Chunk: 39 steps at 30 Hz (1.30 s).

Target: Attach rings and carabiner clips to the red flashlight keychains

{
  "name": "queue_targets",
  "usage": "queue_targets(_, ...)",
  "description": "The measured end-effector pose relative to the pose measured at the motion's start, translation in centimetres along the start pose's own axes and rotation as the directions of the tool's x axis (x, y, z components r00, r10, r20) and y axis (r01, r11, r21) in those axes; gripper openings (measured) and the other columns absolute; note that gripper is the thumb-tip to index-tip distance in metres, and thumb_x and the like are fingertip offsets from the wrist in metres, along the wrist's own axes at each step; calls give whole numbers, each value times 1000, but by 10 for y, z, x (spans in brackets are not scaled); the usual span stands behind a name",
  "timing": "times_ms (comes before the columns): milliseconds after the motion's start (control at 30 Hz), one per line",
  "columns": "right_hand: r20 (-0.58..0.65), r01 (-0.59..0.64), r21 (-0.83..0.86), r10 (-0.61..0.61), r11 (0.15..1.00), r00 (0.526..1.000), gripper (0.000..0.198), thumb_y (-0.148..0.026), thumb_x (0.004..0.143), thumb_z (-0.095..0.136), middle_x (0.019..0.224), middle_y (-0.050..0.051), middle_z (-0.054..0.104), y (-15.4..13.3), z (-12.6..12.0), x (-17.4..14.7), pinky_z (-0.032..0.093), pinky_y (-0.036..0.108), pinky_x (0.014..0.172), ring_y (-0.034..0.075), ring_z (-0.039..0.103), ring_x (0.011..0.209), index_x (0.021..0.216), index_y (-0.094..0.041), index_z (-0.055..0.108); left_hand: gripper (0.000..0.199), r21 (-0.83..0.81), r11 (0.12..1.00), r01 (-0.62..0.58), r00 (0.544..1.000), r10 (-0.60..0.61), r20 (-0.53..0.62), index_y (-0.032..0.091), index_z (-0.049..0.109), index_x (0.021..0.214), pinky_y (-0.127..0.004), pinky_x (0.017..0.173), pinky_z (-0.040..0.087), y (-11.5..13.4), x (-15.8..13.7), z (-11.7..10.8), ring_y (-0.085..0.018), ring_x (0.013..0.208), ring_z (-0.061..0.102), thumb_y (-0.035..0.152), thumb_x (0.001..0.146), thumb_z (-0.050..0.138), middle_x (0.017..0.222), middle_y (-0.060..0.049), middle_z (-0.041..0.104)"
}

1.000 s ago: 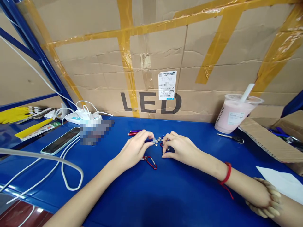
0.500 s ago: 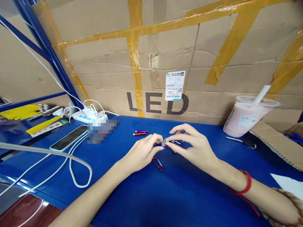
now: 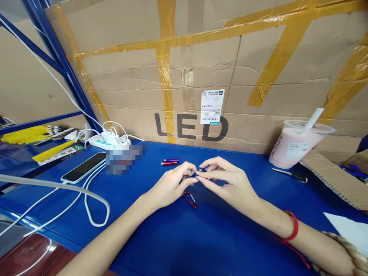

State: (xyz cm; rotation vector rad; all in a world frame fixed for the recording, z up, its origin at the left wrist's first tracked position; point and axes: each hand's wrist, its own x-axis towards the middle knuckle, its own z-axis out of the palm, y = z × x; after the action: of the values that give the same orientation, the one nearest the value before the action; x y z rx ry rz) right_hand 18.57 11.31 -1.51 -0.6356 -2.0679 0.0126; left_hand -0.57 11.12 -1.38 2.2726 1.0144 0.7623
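Observation:
My left hand is closed in a pinch, thumb against fingers. My right hand meets it fingertip to fingertip, also pinching. Between them is a tiny blue and silver piece, mostly covered by the fingers, so its kind is unclear. More blue and silver bits show behind the right fingers. A red carabiner lies on the blue tabletop just below my left hand. Beyond that hand, a purple tube and a red tube, each with a silver end, lie side by side.
A phone, white cables and a power strip occupy the left. To the right stand a cup of pink drink, a key and a cardboard flap. A large taped carton walls off the back.
The round silver piece seen between my fingertips is now largely hidden, and blue shows there instead. My right fingertips have closed in against the left ones. The view has shifted slightly.

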Motion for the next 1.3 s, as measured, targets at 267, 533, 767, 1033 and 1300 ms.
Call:
queue_targets(267, 42, 243, -225, -240, 944, 970, 8, -22, 79, 57, 93, 2, 57, -2, -11, 2, 43, 16, 64, 5, 52, 75, 83, -19, 63, 14, 51, 988, -143, 983, 147, -108, 18, 44, 98, -19, 81, 39, -3, 2, -2, -9, 91, 53, 27, 90, 38, 97, -1, 56)
queue_targets(533, 196, 318, -483, -254, 816, 947, 17, -28, 86, 48, 106, -1, 54, 1, -9, 0, 37, 18, 60, 7, 51, 84, 92, -24, 62, 12, 232, 948, -218, 967, 243, -82, 18, 45, 98, -18, 79, 39, -6, 0, -1, -8, 88, 51, 25, 89, 40, 97, -1, 54)
queue_targets(767, 296, 257, -371, -148, 892, 943, 22, -35, 88, 43, 108, -1, 52, 2, -14, 3, 37, 17, 61, 6, 50, 90, 90, -22, 60, 16, 268, 946, -182, 980, 195, -26, 18, 47, 100, -21, 81, 40, -7, 1, 3, -10, 89, 51, 25, 90, 36, 98, -2, 54)
queue_targets(1033, 244, -42, -339, 131, 940, 961, 18, -34, 83, 49, 102, -1, 54, 22, -12, -2, 35, 18, 56, 7, 52, 84, 88, -22, 62, 20, 375, 927, 21, 957, 90, -277, 20, 47, 100, -22, 73, 40, -14, 0, -23, -10, 82, 52, 35, 88, 42, 92, 0, 54)
queue_targets(1300, 445, 153, -362, 26, 920, 895, 27, -32, 87, 43, 121, 3, 46, 35, 6, -21, 35, 35, 86, 18, 42, 110, 107, -28, 61, 26, 438, 897, 50, 986, 25, -164, 19, 46, 101, -25, 74, 40, -6, -1, -18, -12, 82, 51, 40, 90, 34, 91, -1, 53)
